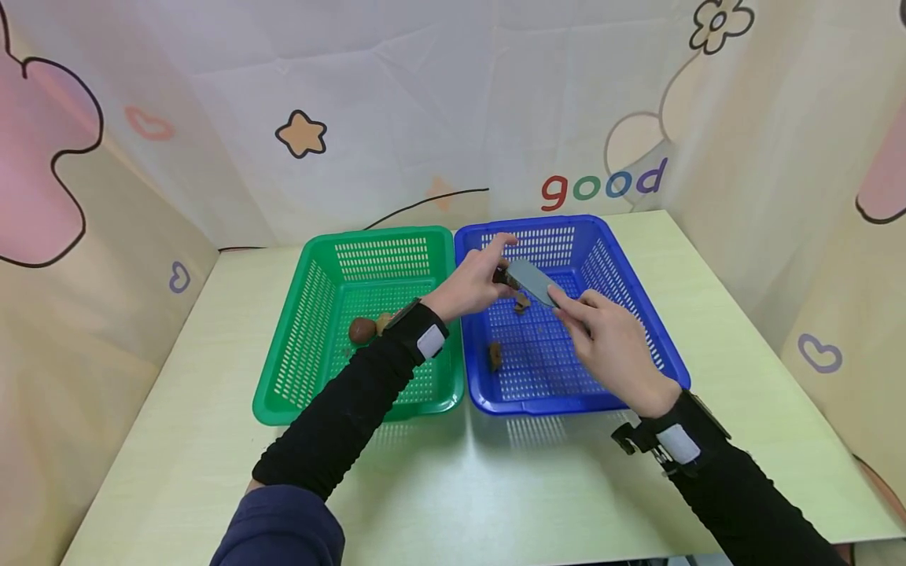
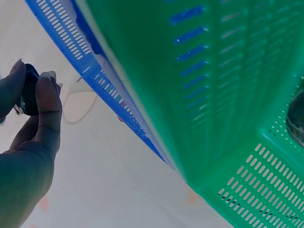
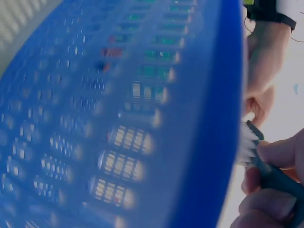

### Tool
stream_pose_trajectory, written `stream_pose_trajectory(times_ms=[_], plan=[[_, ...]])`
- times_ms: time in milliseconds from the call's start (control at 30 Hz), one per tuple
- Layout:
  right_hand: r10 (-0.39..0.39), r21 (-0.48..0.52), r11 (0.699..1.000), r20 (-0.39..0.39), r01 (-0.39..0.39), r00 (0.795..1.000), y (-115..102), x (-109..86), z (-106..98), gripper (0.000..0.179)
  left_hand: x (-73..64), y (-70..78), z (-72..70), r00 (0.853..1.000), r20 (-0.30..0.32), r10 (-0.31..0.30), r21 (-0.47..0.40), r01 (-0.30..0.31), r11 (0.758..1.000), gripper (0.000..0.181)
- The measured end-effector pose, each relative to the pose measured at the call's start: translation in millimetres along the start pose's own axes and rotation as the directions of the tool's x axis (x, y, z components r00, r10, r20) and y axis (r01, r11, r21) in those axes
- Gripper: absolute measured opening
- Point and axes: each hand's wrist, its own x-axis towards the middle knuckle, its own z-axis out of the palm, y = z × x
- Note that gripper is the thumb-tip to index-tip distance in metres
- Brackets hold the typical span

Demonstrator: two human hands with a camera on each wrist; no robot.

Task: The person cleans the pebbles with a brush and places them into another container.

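Observation:
Between the thumb and fingers of my left hand (image 1: 470,284) is a small dark rounded object (image 2: 29,90), glossy in the left wrist view. My right hand (image 1: 614,346) grips a blue-grey brush (image 1: 532,281); its pale bristles show in the right wrist view, and its handle is partly covered by my fingers. The brush head comes right up to the dark object. Both hands are over the blue basket (image 1: 548,406). Below them lie a brown flaky piece (image 1: 521,303) and another brown piece (image 1: 495,358) on its floor.
A green basket (image 1: 263,385) stands directly left of the blue one. In it sit a reddish-brown rounded lump (image 1: 362,330) and a tan lump (image 1: 383,322), partly behind my left forearm. The pale table (image 1: 425,503) extends in front; a printed curtain (image 1: 396,102) surrounds it.

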Motion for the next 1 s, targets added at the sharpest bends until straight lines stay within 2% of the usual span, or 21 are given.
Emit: stream_pose_trajectory(times_ms=[133, 300, 400, 533, 667, 833, 1000], plan=[[0.031, -0.042, 0.999, -0.029, -0.032, 0.999, 2, 1.4, -4, 0.035, 0.4, 0.4, 0.1, 1.0, 0.008, -0.006, -0.003, 0.006, 1.0, 0.064], [0.065, 0.001, 0.998, -0.027, -0.065, 0.997, 0, 8.5, 2, 0.034, 2.2, 3.8, 2.5, 0.999, 0.013, 0.044, 0.004, -0.044, 0.999, 0.065], [0.032, 0.023, 0.999, -0.001, -0.031, 1.0, -2, 7.7, 4, 0.035, 1.5, 3.5, 1.4, 0.999, 0.001, 0.048, 0.023, -0.048, 0.999, 0.067], [-0.022, 0.002, 1.0, 0.019, 0.022, 1.0, -1, 2.5, -2, 0.037, -0.2, 1.5, -1.6, 1.0, 0.003, 0.022, 0.008, -0.022, 1.0, 0.069], [-0.006, -0.042, 0.999, 0.005, 0.006, 1.0, 3, 2.2, -9, 0.036, -0.7, 1.6, -2.7, 1.0, 0.006, 0.002, 0.007, -0.002, 1.0, 0.068], [0.038, -0.032, 0.999, -0.008, -0.038, 0.999, 3, 8.3, -5, 0.036, 1.3, 5.1, 0.5, 0.999, 0.007, 0.032, 0.021, -0.032, 0.999, 0.069], [-0.013, -0.016, 1.0, 0.023, 0.013, 1.0, -4, 6.2, -4, 0.037, 1.7, 4.6, 1.2, 0.999, -0.018, 0.032, 0.03, -0.031, 0.999, 0.074]])
